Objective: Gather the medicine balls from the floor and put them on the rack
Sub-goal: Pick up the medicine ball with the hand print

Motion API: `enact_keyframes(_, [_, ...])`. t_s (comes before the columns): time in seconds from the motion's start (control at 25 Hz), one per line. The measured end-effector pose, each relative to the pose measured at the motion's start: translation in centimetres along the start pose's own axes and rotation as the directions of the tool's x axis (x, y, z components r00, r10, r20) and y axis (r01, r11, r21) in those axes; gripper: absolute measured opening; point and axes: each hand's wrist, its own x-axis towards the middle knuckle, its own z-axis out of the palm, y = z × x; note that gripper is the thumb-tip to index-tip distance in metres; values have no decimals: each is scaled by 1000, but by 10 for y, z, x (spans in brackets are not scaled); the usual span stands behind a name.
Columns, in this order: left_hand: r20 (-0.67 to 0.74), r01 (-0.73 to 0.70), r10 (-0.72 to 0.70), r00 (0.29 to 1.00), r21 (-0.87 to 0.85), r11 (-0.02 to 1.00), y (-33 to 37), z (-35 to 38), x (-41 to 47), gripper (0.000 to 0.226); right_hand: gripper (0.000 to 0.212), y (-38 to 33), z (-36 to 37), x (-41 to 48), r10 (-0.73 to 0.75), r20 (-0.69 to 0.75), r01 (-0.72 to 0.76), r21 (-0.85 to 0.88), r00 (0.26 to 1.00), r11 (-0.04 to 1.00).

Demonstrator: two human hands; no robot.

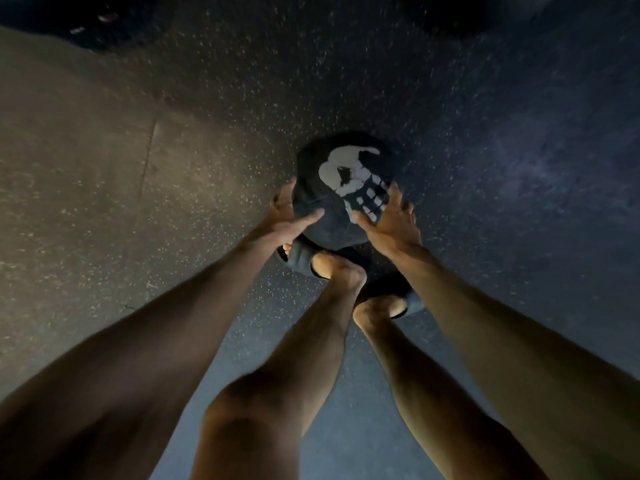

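Two bare hands grasp a dark medicine ball (343,188) printed with a white skull. The left hand (287,216) cups the ball's left side, its fingers wrapped behind and its thumb laid across the front. The right hand (391,225) clasps the right side, its fingers spread and curved over the skull's teeth. The ball sits low, just ahead of the person's feet in dark slides (299,259), over the speckled rubber floor (485,133). Whether it rests on the floor or hangs just clear cannot be told. Both arms reach straight down, outside the bare legs.
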Motion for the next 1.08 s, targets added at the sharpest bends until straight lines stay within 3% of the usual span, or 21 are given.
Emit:
enact_keyframes(0.12, [-39,-69,64,997,-132,989,-12,20,29,95,103,14,13,19,-45,-39,47,66,998,997])
enact_keyframes(0.28, [-234,-225,171,957,-224,948,-5,49,43,102,96,33,16,28,-85,-87,99,172,993,980])
enact_keyframes(0.4, [-271,-313,272,923,-124,941,13,65,35,100,91,59,3,34,-18,-48,33,338,999,941])
enact_keyframes(0.52, [-233,-422,419,878,40,906,38,81,36,93,83,82,-7,27,41,-64,-13,397,997,918])
enact_keyframes(0.68, [-40,-524,557,829,287,802,100,111,55,78,93,96,-17,13,50,-151,29,481,987,876])
enact_keyframes(0.84, [144,-597,580,802,253,761,172,144,62,59,110,114,-32,22,134,-163,-24,544,978,839])
enact_keyframes(1.0, [-47,-599,695,718,467,651,181,172,55,60,93,144,-73,51,328,-104,-160,712,939,684])
enact_keyframes(1.08, [-91,-493,594,799,467,734,172,176,54,79,86,160,-97,74,393,-73,-186,793,917,580])
